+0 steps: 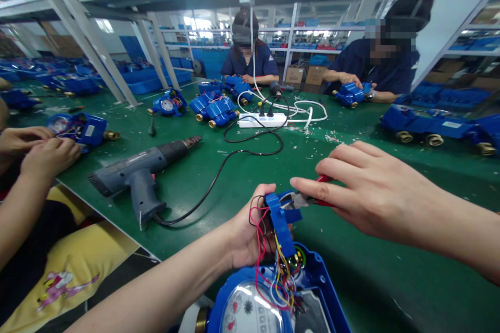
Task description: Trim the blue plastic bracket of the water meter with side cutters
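At the near edge, an opened blue water meter (269,296) is seen with its dial facing up and a tangle of red, yellow and black wires (269,265) rising from it. A small blue part (280,221) standing above the meter is gripped by the left hand (248,234), whose fingers are closed around it and the wires. Red-handled pliers (302,199) are held in the right hand (367,192), fingers curled on the handles, and their tips are set against the top of the blue part. Further out on the green table (351,270), a grey heat gun (140,171) is laid on its side, its black cord (219,171) running toward a white power strip (262,120). At the left edge, a co-worker's hands (35,148) are placed at another blue meter (78,127). Beyond the strip, more blue meters (214,106) are grouped, and two seated people in dark shirts are seen at the far side, one with a meter (351,93) in hand.
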A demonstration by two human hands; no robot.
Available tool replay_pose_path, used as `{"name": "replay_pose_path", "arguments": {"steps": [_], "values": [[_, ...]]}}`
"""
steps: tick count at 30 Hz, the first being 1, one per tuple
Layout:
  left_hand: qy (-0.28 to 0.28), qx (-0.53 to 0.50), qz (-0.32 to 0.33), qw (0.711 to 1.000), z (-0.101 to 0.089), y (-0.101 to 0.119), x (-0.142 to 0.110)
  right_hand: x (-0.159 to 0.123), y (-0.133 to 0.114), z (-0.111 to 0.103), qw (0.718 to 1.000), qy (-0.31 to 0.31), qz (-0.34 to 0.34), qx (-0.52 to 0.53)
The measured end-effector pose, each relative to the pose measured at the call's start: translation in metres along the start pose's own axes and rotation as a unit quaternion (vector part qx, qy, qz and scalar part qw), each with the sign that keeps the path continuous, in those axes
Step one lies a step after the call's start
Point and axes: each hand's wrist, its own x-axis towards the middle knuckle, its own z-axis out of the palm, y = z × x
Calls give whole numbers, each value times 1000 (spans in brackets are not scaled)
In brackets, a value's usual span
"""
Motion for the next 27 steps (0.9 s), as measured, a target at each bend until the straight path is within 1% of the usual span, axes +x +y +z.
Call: {"name": "replay_pose_path", "arguments": {"steps": [5,10,14,16,23,25,27], "values": [[18,-8,10,1000,0,-2,0,3,4,-1,1000,-5,-25,-3],[2,-18,10,1000,0,-3,2,4,5,-2,999,2,-44,-7],[41,-30,9,999,3,-2,0,6,5,-4,998,-6,-54,-14],[47,-35,7,998,4,-2,-1,6,5,-4,998,-9,-54,-24],[1,-24,17,1000,1,-3,0,2,3,-4,997,14,-46,-59],[-4,-21,20,1000,2,-3,0,3,3,-4,997,21,-47,-62],[3,-24,25,999,4,-3,-2,4,3,-6,997,23,-52,-60]]}}
